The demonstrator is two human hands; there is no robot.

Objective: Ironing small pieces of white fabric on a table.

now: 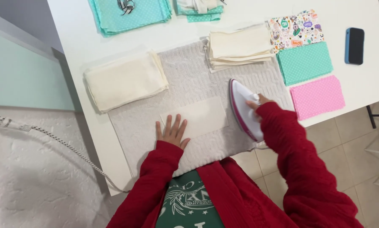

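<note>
My left hand (171, 131) lay flat, fingers spread, on the near left end of a cream cloth (195, 118), pinning it to the grey towel (185, 71) beneath. My right hand (257, 102) was closed around the handle of the iron (243, 109), white with a pink edge, which stood on the towel just beside the cloth's right end, its tip pointing away from me. The cloth thus lay between my two hands, touching the left and just short of the iron.

Beyond the towel's left corner sat a stack of cream pieces (126, 80); a second cream stack (240, 46) rested on its far right edge. To the right lay a patterned patch (295, 28), a teal dotted patch (304, 62) and a pink dotted patch (317, 97), with a blue phone (354, 45) further out. Teal fabric (130, 14) was piled at the far side. All this rested on a white tabletop (77, 38). A braided cord (58, 141) trailed off its left edge, and beige floor tiles (350, 147) showed at the right.
</note>
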